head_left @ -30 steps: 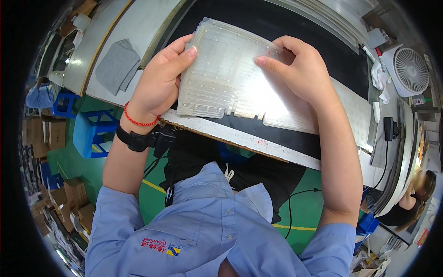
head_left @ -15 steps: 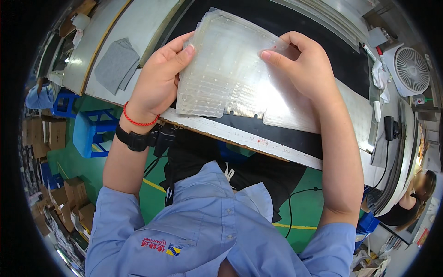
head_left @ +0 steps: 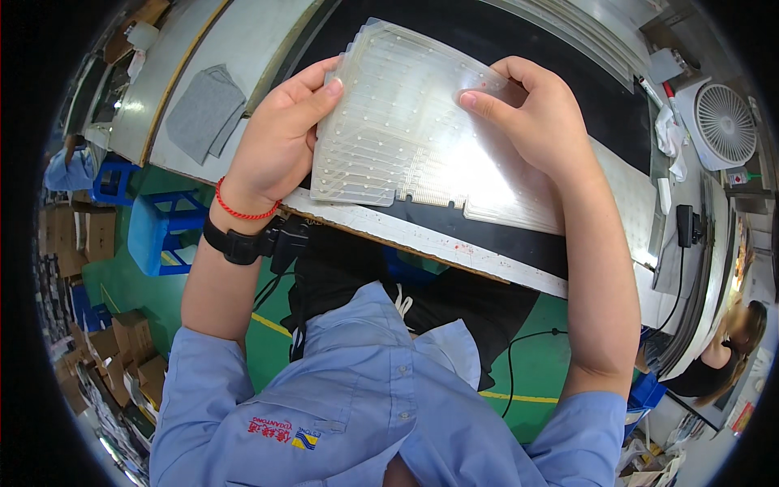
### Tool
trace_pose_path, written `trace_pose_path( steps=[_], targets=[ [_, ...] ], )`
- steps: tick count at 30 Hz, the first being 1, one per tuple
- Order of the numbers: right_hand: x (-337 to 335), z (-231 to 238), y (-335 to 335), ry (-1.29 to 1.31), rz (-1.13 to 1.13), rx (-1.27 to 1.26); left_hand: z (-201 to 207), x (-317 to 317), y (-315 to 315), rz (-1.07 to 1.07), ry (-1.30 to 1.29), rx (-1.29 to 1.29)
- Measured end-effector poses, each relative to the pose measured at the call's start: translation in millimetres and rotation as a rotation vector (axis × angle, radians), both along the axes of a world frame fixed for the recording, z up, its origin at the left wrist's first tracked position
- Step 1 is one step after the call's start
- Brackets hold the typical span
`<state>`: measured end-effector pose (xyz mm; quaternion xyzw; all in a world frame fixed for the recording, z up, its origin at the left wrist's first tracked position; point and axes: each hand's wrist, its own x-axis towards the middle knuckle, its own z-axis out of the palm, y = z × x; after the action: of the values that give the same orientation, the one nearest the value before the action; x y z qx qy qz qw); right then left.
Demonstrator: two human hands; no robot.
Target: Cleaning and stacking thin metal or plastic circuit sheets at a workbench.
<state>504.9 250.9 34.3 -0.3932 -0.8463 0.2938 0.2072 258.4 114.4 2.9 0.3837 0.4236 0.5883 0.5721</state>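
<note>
Between my hands is a stack of clear plastic sheets (head_left: 406, 114), tilted up above the near edge of the bench. Small pale dots and fine lines mark the sheets, and their lower edge has notches. My left hand (head_left: 284, 122) grips the stack's left edge, thumb on the front and fingers behind. At the upper right edge, my right hand (head_left: 535, 114) holds it with the thumb on the face and the other fingers partly hidden behind. The sheets are fanned slightly at the left, so their edges show in steps. Glare covers the lower right part.
A black mat (head_left: 613, 105) covers the white-edged bench (head_left: 454, 250). Grey cloth (head_left: 207, 114) lies at the left. A white fan (head_left: 722, 122), a red-capped marker (head_left: 667, 89) and a black power adapter (head_left: 688, 225) sit at the right. A blue stool (head_left: 146, 235) stands on the floor.
The sheets have slid a little apart, so more stepped edges and rows of dots show at the left. Both hands keep nearly the same place.
</note>
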Motion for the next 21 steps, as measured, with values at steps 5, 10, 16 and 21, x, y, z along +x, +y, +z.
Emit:
trace_pose_path(
  steps=[5,10,16,21],
  targets=[
    [-0.2,0.3,0.7,-0.017,0.011,0.015,0.4,-0.8,-1.2,0.0,0.026,0.028],
    [1.2,-1.8,2.0,-0.006,-0.002,0.017,2.7,0.9,-1.0,0.003,0.014,0.02],
    [1.1,-1.1,2.6,0.015,-0.023,0.022,0.8,-2.3,-0.5,-0.021,0.026,0.004],
    [0.7,-0.3,1.2,0.012,-0.017,0.034,0.8,-1.8,-0.7,-0.053,-0.032,0.017]
  ],
)
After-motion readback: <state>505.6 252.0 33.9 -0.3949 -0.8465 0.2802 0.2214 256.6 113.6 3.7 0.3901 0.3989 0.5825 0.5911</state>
